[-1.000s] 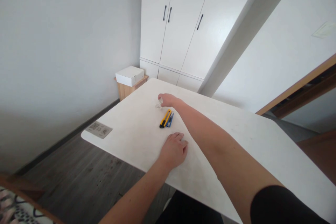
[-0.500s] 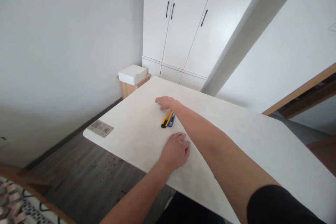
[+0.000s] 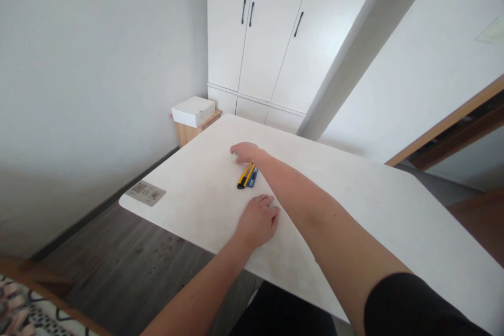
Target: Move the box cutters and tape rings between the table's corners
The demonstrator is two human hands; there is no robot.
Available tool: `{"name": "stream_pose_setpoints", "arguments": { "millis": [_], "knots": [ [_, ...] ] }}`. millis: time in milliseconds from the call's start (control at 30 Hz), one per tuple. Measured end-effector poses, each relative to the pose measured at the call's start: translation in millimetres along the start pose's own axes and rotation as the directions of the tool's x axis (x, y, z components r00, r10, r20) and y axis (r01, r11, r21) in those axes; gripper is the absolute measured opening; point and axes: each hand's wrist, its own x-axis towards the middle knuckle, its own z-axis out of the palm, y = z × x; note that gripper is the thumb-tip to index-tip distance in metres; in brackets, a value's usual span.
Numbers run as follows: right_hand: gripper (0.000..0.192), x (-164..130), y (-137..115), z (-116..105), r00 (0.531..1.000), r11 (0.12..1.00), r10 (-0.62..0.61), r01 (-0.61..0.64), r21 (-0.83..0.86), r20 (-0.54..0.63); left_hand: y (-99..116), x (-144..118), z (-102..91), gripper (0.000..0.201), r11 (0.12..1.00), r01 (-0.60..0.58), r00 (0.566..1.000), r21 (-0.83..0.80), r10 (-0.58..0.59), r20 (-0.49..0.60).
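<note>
My right hand (image 3: 244, 152) reaches across the white table (image 3: 189, 168), its fingers closed around a small whitish object (image 3: 235, 157). Most of that object is hidden by the fingers, so its kind cannot be made out. Just on the near side of this hand lie a yellow and black utility knife (image 3: 245, 176) and a blue utility knife (image 3: 253, 177), side by side. The right forearm covers the area beside them. Nearer the table's front edge, my left hand (image 3: 259, 220) rests palm down with fingers laid on the surface, holding nothing.
A grey printed sticker (image 3: 146, 192) is on the table's left corner. Beyond the far edge, a white box (image 3: 193, 111) sits on a wooden stand (image 3: 185, 134). White cabinets (image 3: 263, 31) stand behind, and a patterned cloth (image 3: 31, 310) is at lower left.
The view has shifted slightly, moving everything a little to the left. Both hands keep about the same places relative to the table and the knives.
</note>
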Motion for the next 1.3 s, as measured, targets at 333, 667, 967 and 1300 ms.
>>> {"name": "stream_pose_setpoints", "arguments": {
  "millis": [333, 667, 967, 1300],
  "knots": [
    [0.045, -220.2, 89.2, 42.0, 0.901, 0.902, 0.429, -0.431, 0.019, 0.072, -3.0, -0.4, 1.7, 0.028, 0.996, -0.045, 0.999, 0.08, 0.046, -0.007],
    [0.047, -337.7, 61.8, 84.5, 0.875, 0.873, 0.459, -0.476, 0.105, 0.154, -9.2, 1.2, 5.5, 0.035, 0.991, -0.079, 0.996, 0.105, 0.082, -0.027],
    [0.061, -322.8, 62.4, 90.5, 0.874, 0.873, 0.439, -0.47, 0.131, 0.208, -11.4, 1.6, 4.7, 0.039, 0.993, -0.071, 0.997, 0.095, 0.073, -0.021],
    [0.089, -400.8, 88.8, 91.3, 0.661, 0.638, 0.633, -0.74, 0.212, 0.402, -10.9, 2.0, 3.3, 0.04, 0.992, -0.066, 0.998, 0.107, 0.068, -0.012]
  ]
}}
